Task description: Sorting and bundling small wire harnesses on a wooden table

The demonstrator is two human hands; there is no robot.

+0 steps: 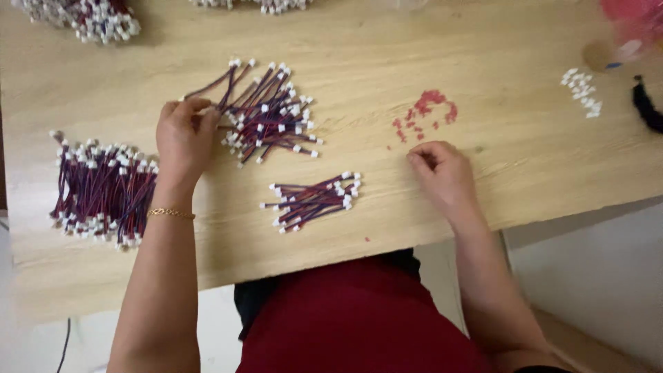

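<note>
My left hand (183, 135) pinches a short wire lead (214, 86) with red and dark strands and white plugs, at the left edge of a loose heap of the same leads (273, 114). My right hand (442, 173) rests on the wooden table (387, 48) with its fingers curled in, just below a scatter of small red bits (425, 114); whether it holds one I cannot tell. Between my hands lies a small tidy bunch of leads (314, 200).
A big pile of leads (103, 193) lies at the table's left edge. More leads (86, 17) sit at the far left corner. Small white plugs (583, 90), a black object (648, 107) and a pink bag (635, 24) are at the far right.
</note>
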